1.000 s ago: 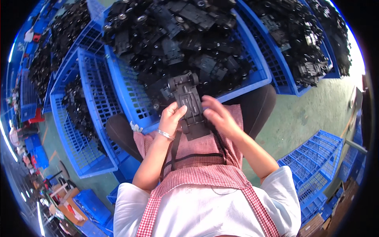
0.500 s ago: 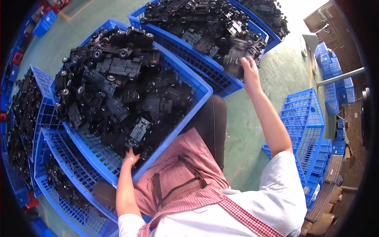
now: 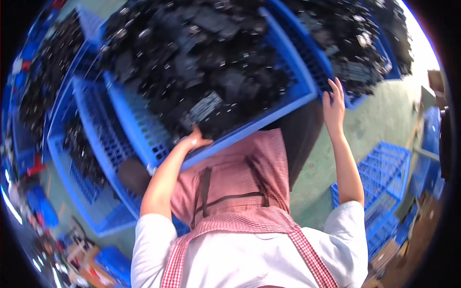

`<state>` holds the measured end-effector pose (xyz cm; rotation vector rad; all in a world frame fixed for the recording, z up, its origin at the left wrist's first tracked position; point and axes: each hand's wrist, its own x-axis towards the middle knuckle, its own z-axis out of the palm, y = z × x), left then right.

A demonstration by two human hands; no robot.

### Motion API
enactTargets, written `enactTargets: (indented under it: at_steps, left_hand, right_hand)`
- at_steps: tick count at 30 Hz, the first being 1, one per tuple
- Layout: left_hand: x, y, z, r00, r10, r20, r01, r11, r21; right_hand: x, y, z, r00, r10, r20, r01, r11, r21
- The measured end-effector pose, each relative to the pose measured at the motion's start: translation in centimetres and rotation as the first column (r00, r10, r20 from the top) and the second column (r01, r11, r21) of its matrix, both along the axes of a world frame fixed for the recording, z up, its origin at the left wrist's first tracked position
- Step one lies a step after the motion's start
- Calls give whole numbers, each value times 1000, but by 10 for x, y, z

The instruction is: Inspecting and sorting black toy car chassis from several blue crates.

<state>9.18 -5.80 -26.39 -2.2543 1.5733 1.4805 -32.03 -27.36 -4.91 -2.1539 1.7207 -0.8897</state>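
Observation:
A blue crate [image 3: 254, 126] in front of me is heaped with black toy-car chassis [image 3: 192, 53] with small wheels. My left hand [image 3: 191, 140] lies at its near edge, thumb and forefinger spread. A greyish chassis [image 3: 205, 106] is just beyond its fingertips; whether they touch it I cannot tell, and its other fingers are hidden. To the right, my right hand [image 3: 333, 106] is raised with fingers apart and nothing in it. It is beside a second blue crate [image 3: 321, 60], also full of chassis, where a greyish one [image 3: 359, 72] lies near the close end.
More loaded blue crates stand at left, including a partly filled one [image 3: 108, 211] and a full one [image 3: 89, 26]. Blue crates [image 3: 384, 173] are stacked on the green floor [image 3: 312, 177] at right. Cardboard boxes [image 3: 91, 269] sit at lower left.
My right hand has let go of the chassis it held over the second crate and drawn back, fingers apart. The whole view has turned and shifted. My left hand stays at the near crate's edge.

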Motion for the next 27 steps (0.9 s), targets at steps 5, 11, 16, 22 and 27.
enactTargets:
  at_steps: [5,11,16,22,27]
  left_hand:
    - [-6,-21,26,927,-373,-21,373,928,-11]
    - [-19,-20,51,919,-386,83,394,913,-105]
    - [-21,-35,61,905,-423,56,423,874,-238]
    - [16,-37,163,829,263,-494,-552,532,-642]
    - [-13,-32,238,251,301,-920,-846,529,-58]
  right_hand:
    - [45,45,5,977,187,100,-196,976,90]
    - [83,83,14,928,321,190,-355,917,182]
    - [95,102,20,889,342,303,-420,873,248]
    - [120,120,11,810,291,510,-532,731,427]
    - [153,137,29,591,233,773,-754,501,425]
